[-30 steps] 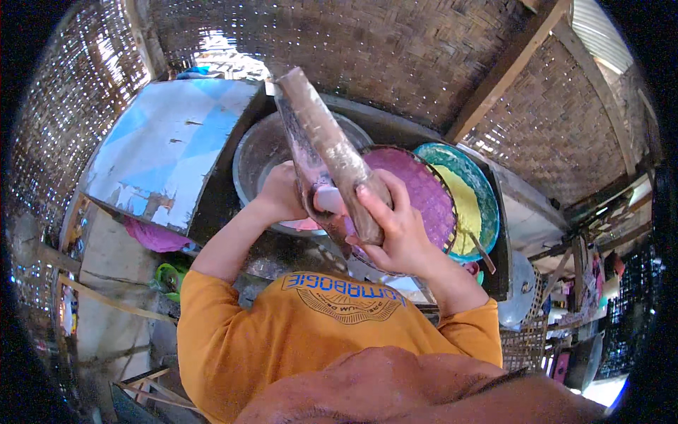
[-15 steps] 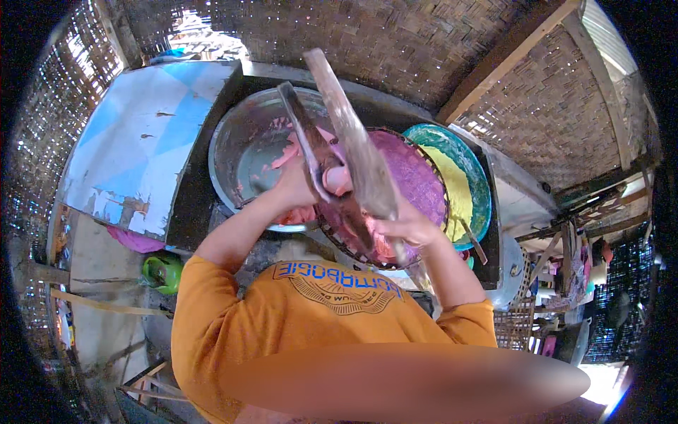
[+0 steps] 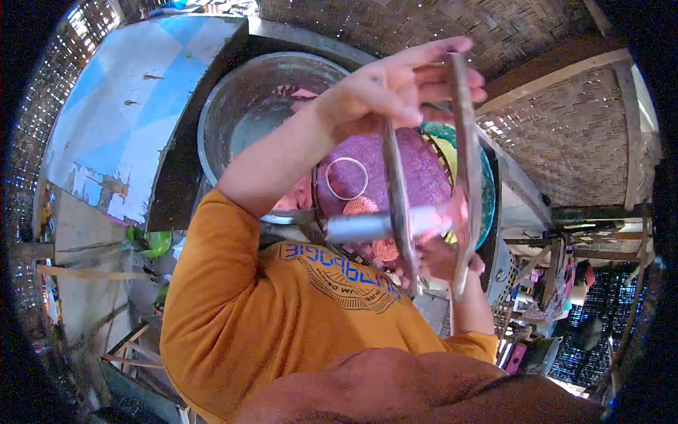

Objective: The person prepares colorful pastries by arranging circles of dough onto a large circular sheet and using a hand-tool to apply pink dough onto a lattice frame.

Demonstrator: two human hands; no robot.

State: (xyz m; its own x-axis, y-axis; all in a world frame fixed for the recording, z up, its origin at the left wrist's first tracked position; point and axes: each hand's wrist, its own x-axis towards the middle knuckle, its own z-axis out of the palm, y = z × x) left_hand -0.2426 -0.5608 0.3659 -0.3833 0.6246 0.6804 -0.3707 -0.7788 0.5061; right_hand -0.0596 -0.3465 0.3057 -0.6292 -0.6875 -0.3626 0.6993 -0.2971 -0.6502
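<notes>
Your dark surface (image 3: 175,173): grey basin (image 3: 227,131) on your left, teal basin (image 3: 488,201) on your right. Round purple-lined tray (image 3: 364,148) between, underside hidden.

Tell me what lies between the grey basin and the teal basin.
The head view shows a purple-surfaced round tray between the grey basin and the teal basin, partly hidden behind a wooden tool.

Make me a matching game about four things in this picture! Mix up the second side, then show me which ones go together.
Things:
1. Metal basin
2. Wooden bars
3. Pale ring
4. Teal basin

Place or state:
A. Lying on the purple tray
B. Has yellow stuff inside
C. Has pink stuff inside
D. Crossed by a pale tube

Right pairs: 1-C, 2-D, 3-A, 4-B
</notes>
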